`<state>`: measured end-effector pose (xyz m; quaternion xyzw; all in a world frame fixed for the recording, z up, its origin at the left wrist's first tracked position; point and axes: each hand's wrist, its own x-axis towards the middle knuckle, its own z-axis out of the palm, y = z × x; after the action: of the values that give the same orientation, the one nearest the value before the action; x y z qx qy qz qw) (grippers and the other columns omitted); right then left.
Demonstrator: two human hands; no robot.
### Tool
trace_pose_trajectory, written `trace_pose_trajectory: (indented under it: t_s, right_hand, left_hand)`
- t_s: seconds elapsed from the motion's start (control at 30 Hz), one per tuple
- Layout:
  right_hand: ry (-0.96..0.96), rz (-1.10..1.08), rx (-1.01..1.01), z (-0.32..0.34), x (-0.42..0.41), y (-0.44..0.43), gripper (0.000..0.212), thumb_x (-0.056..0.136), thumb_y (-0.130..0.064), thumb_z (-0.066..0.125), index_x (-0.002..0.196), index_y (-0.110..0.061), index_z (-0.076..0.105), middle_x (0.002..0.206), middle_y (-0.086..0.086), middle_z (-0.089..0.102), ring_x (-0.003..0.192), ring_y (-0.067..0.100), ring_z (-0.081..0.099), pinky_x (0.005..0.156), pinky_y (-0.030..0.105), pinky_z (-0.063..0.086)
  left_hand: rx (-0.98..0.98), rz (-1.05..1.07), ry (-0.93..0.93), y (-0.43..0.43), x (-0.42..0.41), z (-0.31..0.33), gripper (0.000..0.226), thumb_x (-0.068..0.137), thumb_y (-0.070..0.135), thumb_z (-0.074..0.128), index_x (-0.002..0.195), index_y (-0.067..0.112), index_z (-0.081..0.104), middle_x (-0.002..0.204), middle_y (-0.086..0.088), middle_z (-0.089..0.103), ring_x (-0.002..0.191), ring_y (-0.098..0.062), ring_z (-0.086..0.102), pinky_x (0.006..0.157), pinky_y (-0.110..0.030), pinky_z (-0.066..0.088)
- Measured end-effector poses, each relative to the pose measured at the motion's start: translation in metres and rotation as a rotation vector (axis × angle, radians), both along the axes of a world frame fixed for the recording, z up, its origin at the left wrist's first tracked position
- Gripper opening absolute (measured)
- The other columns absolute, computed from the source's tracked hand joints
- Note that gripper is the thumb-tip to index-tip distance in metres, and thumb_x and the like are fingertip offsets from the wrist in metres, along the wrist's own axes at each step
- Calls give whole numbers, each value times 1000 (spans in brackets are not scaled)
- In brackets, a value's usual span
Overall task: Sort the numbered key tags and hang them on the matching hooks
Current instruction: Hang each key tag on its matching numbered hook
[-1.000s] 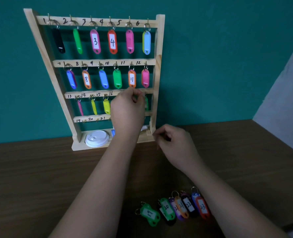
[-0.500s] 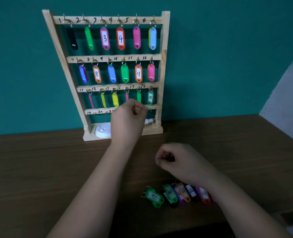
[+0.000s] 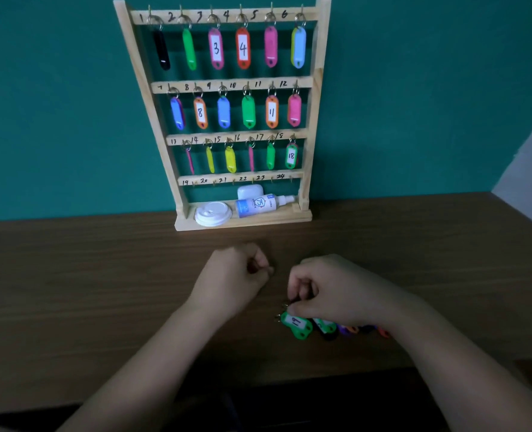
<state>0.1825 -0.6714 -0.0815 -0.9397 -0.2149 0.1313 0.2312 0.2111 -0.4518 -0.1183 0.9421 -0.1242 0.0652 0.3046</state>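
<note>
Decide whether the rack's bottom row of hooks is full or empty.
Empty: no tag hangs from the bottom row of hooks, numbered 19 to 24, on the rack.

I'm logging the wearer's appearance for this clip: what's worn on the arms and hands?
Nothing that shows. Both forearms are bare to the frame's lower edge, with no sleeves in view. The left hand and right hand have no gloves, rings, watch or bracelet.

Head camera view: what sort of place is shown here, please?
Probably an indoor desk set up for key sorting: a wooden rack with numbered hooks stands on a brown table before a teal wall. Loose tags lie in front, and a spray bottle lies on the rack's base.
</note>
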Motion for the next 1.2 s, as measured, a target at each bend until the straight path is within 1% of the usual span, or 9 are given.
trace_pose_trajectory:
  t_s: [0.1, 0.23, 0.4, 0.63, 0.77, 0.87, 1.0, 1.1, 1.2]
  right_hand:
    - [13, 3, -18, -2, 1, 3, 11, 90, -38, 81, 95, -35, 72, 94, -12, 67, 86, 3, 65, 73, 25, 55]
    - [3, 0, -60, -6, 3, 7, 11, 89, -35, 82, 92, -37, 71, 92, -13, 67, 85, 2, 65, 73, 24, 54]
    - [-15, -6, -72, -7, 4, 12, 9, 91, -30, 80, 92, -35, 73, 88, -14, 67, 83, 2, 66, 74, 27, 58]
    - [-26, -6, -94, -7, 5, 16, 14, 95, -28, 76, 88, -38, 68, 85, -15, 65, 80, -1, 63, 68, 21, 47]
    - [-35, -21, -87, -6, 6, 15, 14, 95, -28, 76, 85, -35, 70, 83, -14, 67, 78, 0, 65, 67, 23, 50]
    - [-39, -33, -87, -7, 7, 15, 10, 94, -28, 76, 87, -33, 72, 83, -14, 68, 79, 1, 66, 71, 27, 56]
    - [-56, -41, -75, -9, 6, 16, 8, 94, -28, 76, 89, -33, 72, 85, -13, 69, 80, 1, 66, 74, 29, 58]
    - [-58, -37, -78, -10, 7, 17, 7, 95, -27, 75, 92, -33, 72, 87, -14, 67, 81, 0, 65, 72, 25, 54]
    - [-52, -28, -82, -12, 8, 18, 5, 96, -28, 74, 97, -33, 72, 89, -16, 66, 83, -2, 64, 72, 22, 50]
  left_hand:
    - [31, -138, 132, 4, -15, -2, 6, 90, 37, 76, 90, 31, 74, 86, 16, 72, 85, 2, 65, 77, -20, 51]
    - [37, -259, 153, 8, -23, -1, 4, 89, 34, 76, 92, 33, 74, 92, 17, 71, 91, 1, 64, 80, -18, 48]
    - [30, -342, 191, 12, -27, 3, 25, 81, 49, 85, 98, 34, 73, 97, 17, 66, 94, 1, 62, 76, -10, 44]
    - [1, -323, 143, 10, -26, 1, 22, 78, 38, 90, 93, 28, 77, 92, 15, 70, 90, -2, 64, 76, -14, 47]
    - [-14, -314, 149, 14, -23, 0, 13, 82, 35, 88, 88, 29, 78, 89, 15, 72, 86, 0, 65, 74, -13, 46]
    - [12, -303, 69, 15, -21, -3, 6, 86, 30, 83, 87, 31, 78, 87, 15, 70, 85, 0, 64, 74, -13, 44]
    - [6, -308, 34, 15, -21, -4, 14, 83, 39, 84, 91, 32, 75, 90, 15, 66, 87, 0, 63, 73, -10, 42]
    - [7, -327, -7, 15, -20, -6, 19, 81, 41, 87, 92, 31, 75, 90, 15, 64, 87, -1, 63, 74, -7, 40]
    - [51, -349, -66, 14, -17, -6, 11, 85, 33, 83, 94, 30, 78, 90, 14, 65, 84, -3, 63, 76, -14, 47]
